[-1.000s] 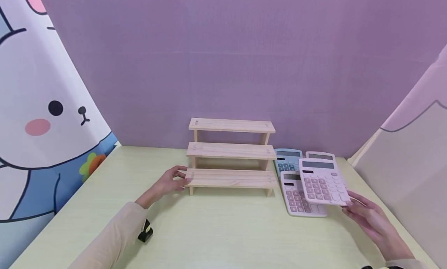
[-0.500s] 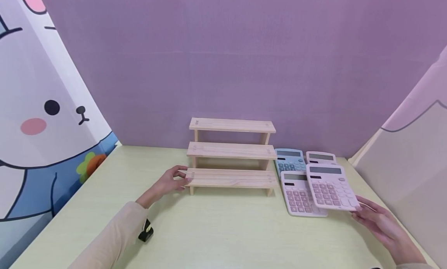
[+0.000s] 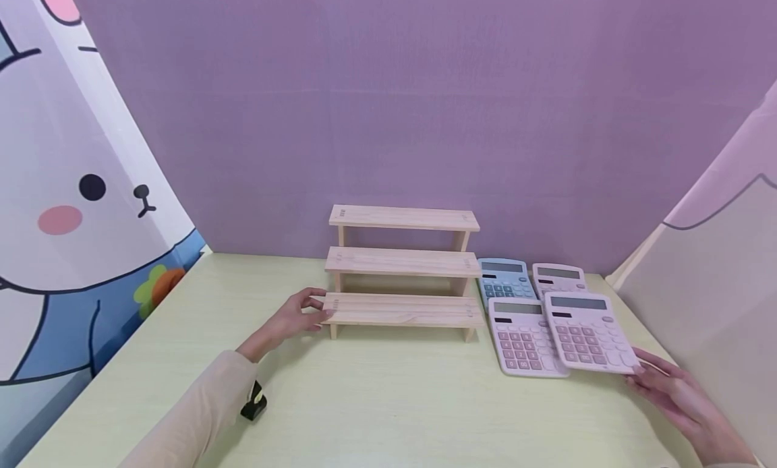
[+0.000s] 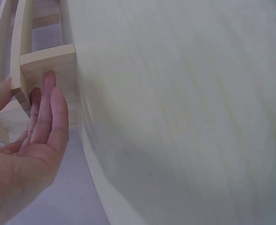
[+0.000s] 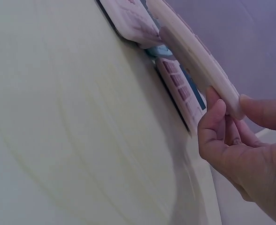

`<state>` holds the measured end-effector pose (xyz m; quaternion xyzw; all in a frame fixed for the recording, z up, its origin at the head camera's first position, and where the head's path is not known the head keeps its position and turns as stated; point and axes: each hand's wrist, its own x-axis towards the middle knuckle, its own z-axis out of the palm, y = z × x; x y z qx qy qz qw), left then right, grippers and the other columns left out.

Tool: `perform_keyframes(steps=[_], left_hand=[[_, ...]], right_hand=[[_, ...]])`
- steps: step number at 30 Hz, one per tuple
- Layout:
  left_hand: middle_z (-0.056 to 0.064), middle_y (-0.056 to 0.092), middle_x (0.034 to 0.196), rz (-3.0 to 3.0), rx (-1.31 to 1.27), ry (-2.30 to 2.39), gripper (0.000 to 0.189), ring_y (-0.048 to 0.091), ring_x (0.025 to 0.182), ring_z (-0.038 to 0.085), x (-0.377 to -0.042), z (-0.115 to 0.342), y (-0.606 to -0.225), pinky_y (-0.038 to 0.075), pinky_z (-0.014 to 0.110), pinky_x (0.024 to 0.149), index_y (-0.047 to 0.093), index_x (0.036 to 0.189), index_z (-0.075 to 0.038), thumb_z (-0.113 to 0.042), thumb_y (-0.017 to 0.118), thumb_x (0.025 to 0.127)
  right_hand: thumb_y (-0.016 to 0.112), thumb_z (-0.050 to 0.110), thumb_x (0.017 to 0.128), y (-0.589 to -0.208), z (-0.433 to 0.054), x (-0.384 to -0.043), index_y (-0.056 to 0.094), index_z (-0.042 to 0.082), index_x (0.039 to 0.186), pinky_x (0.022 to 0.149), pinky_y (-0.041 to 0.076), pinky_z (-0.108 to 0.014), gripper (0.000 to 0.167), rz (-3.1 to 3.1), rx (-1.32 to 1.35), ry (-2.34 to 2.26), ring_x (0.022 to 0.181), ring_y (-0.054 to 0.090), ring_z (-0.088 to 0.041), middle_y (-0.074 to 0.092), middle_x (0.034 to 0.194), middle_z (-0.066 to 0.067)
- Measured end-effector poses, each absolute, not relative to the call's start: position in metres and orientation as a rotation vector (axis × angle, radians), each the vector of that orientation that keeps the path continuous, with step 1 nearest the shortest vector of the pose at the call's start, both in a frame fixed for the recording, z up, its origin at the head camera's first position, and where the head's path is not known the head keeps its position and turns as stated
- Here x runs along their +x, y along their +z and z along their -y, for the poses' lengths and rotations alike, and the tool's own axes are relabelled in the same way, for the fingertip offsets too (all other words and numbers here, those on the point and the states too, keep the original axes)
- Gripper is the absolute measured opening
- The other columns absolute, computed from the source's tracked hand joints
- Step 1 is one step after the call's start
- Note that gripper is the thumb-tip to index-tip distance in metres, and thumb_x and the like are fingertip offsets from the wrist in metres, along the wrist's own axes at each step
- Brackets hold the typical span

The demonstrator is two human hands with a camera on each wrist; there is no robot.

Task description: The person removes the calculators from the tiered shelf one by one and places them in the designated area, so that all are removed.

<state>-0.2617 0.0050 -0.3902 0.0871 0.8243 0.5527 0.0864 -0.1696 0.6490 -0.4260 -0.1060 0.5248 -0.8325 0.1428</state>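
Observation:
A pale wooden three-step stand (image 3: 400,309) stands on the table. My left hand (image 3: 294,316) is at the left end of its lowest step. In the left wrist view, the thumb lies on the step's edge and the fingers (image 4: 46,108) reach under it against the end panel. My right hand (image 3: 674,397) pinches a white calculator with pink keys (image 3: 589,330) by its lower right corner, thumb on top and fingers beneath. The right wrist view has this calculator (image 5: 198,61) tilted, its near end raised above the table. It partly overlaps other calculators in the head view.
Right of the stand lie a blue calculator (image 3: 506,277), a pink-keyed white calculator (image 3: 516,340) and another pale calculator (image 3: 558,274) behind. A purple cloth (image 3: 400,117) hangs behind the table (image 3: 388,400). Printed curtains (image 3: 73,252) flank the left.
My right hand has moved right and toward me with the held calculator, uncovering more of the calculators behind and to its left. The left hand and stand have stayed put.

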Motion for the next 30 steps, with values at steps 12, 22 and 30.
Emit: perform_keyframes(steps=[12, 22, 30], left_hand=[[0.023, 0.052, 0.111, -2.46, 0.248, 1.645, 0.054, 0.063, 0.082, 0.017, -0.261, -0.005, -0.39, 0.057, 0.035, 0.076, 0.035, 0.132, 0.002, -0.014, 0.061, 0.087], [0.023, 0.053, 0.11, -2.459, 0.249, 1.646, 0.055, 0.063, 0.082, 0.017, -0.262, -0.006, -0.391, 0.058, 0.035, 0.076, 0.036, 0.132, 0.003, -0.015, 0.062, 0.087], [0.021, 0.053, 0.11, -2.461, 0.234, 1.645, 0.054, 0.062, 0.082, 0.015, -0.262, -0.006, -0.39, 0.058, 0.033, 0.075, 0.036, 0.132, 0.002, -0.014, 0.062, 0.087]], right_hand=[[0.021, -0.01, 0.095, -0.432, -0.66, -0.169, 0.061, 0.011, 0.112, 0.086, 0.053, -0.026, 0.049, -1.375, -0.357, -2.414, 0.098, 0.06, -0.014, 0.063, 0.109, -0.006], [0.021, -0.009, 0.096, -0.434, -0.666, -0.172, 0.062, 0.013, 0.112, 0.084, 0.053, -0.023, 0.049, -1.409, -0.374, -2.358, 0.096, 0.06, -0.013, 0.063, 0.108, -0.003], [0.019, -0.01, 0.096, -0.436, -0.668, -0.175, 0.06, 0.011, 0.116, 0.087, 0.052, -0.024, 0.051, -1.339, -0.462, -2.343, 0.099, 0.06, -0.014, 0.063, 0.111, -0.005]])
